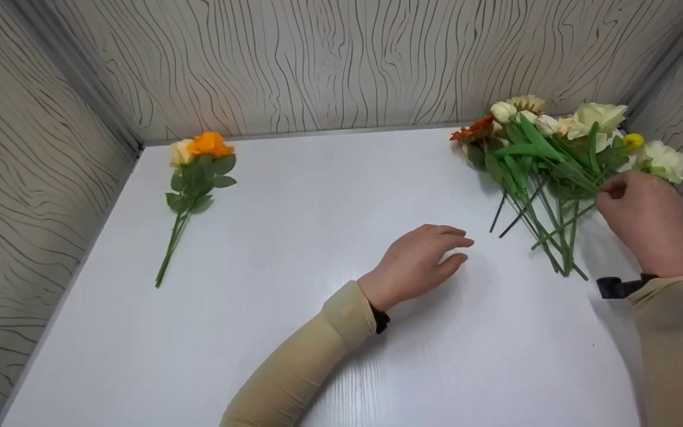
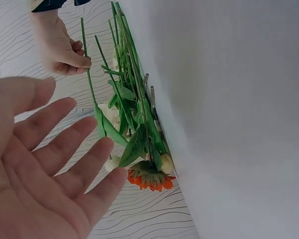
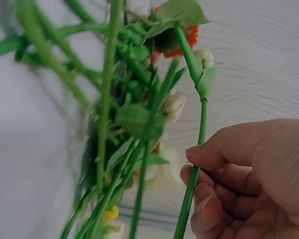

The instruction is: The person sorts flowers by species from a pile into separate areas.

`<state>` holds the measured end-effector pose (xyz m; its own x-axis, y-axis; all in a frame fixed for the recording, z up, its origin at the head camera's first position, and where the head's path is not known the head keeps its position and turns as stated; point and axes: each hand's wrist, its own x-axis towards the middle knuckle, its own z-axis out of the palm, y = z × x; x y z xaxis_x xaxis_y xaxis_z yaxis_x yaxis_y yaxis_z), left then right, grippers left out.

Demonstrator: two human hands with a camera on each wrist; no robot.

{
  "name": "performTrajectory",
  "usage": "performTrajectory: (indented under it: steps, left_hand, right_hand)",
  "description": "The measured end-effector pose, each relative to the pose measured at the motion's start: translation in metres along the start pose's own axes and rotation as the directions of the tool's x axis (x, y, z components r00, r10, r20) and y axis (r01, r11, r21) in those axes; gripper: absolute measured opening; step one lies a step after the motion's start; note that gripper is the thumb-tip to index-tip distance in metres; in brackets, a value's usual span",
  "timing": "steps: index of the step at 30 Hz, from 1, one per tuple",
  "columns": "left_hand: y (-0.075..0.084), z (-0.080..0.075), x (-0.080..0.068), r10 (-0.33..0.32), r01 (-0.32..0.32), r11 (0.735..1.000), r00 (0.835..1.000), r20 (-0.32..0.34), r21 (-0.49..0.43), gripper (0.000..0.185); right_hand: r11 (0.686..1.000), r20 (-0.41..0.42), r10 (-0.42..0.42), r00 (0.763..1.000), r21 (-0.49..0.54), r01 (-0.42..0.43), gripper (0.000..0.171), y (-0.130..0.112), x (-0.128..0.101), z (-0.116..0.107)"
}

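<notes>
Pinching one thin green stem between thumb and curled fingers, the right hand works at the near side of a loose pile of flowers lying in the far right corner of the white table. The grip sits partway along the stem, probably so that this one stalk can be told apart from the tangle around it; which blossom it carries cannot be told from these views. The pile lies fanned, with heads toward the far right corner and the cut ends pointing back to the near edge, which leaves the stalks within easy reach of the fingers. The blossoms look artificial, with stiff, smooth plastic stems, flat pointed leaves and cloth-like petals in cream, pale green, yellow and one ragged orange daisy on the pile's left side. The left hand holds nothing: it hovers palm down just above the middle of the table, fingers relaxed and slightly spread, well apart from the pile. Far off by the far left corner lies a small separate bunch, an orange rose and a cream one pressed together, leaves broad and dark, its stems pointing toward the near left edge. Both arms wear tan sleeves with dark wrist straps. Walls papered in a wavy wood-grain pattern close the table on three sides.
</notes>
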<state>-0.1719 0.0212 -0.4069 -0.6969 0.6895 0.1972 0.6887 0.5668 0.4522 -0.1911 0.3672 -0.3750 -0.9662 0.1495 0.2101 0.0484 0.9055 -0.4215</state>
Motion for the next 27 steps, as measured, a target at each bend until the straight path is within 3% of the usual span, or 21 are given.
performTrajectory:
  steps: [3,5,8,12,16,20,23,27]
  left_hand:
    - [-0.007,-0.006,0.0,-0.088,0.072,0.982,0.992,-0.088,-0.172,0.027]
    - [-0.013,-0.01,0.0,-0.162,0.114,0.942,0.978,-0.131,-0.314,0.025]
    - [-0.022,-0.014,0.001,-0.269,0.151,0.848,0.949,-0.166,-0.507,0.025]
    - [-0.035,-0.019,0.001,-0.386,0.16,0.696,0.906,-0.176,-0.7,0.029]
    - [-0.045,-0.022,0.002,-0.46,0.106,0.545,0.867,-0.19,-0.832,0.029]
    - [-0.05,-0.024,0.003,-0.507,0.038,0.429,0.837,-0.206,-0.903,0.025]
    - [-0.053,-0.025,0.003,-0.524,0.021,0.385,0.828,-0.2,-0.922,0.024]
    - [-0.056,-0.03,0.001,-0.53,0.003,0.36,0.823,-0.201,-0.933,0.025]
  right_hand:
    - [0.997,0.053,-0.012,0.999,0.077,0.008,0.028,-0.018,-0.004,0.004]
    - [0.988,0.125,-0.01,0.992,0.152,-0.009,0.033,-0.033,-0.008,0.01]
    - [0.964,0.225,-0.033,0.974,0.265,-0.029,0.04,-0.061,-0.014,0.025]
    - [0.92,0.316,-0.115,0.942,0.391,-0.019,0.04,-0.103,-0.024,0.047]
    - [0.882,0.342,-0.208,0.916,0.47,0.025,0.032,-0.138,-0.032,0.066]
    - [0.841,0.349,-0.249,0.903,0.541,0.023,0.03,-0.156,-0.038,0.078]
    - [0.812,0.37,-0.265,0.891,0.584,-0.001,0.032,-0.161,-0.04,0.084]
    - [0.781,0.423,-0.297,0.856,0.623,-0.037,0.035,-0.163,-0.04,0.092]
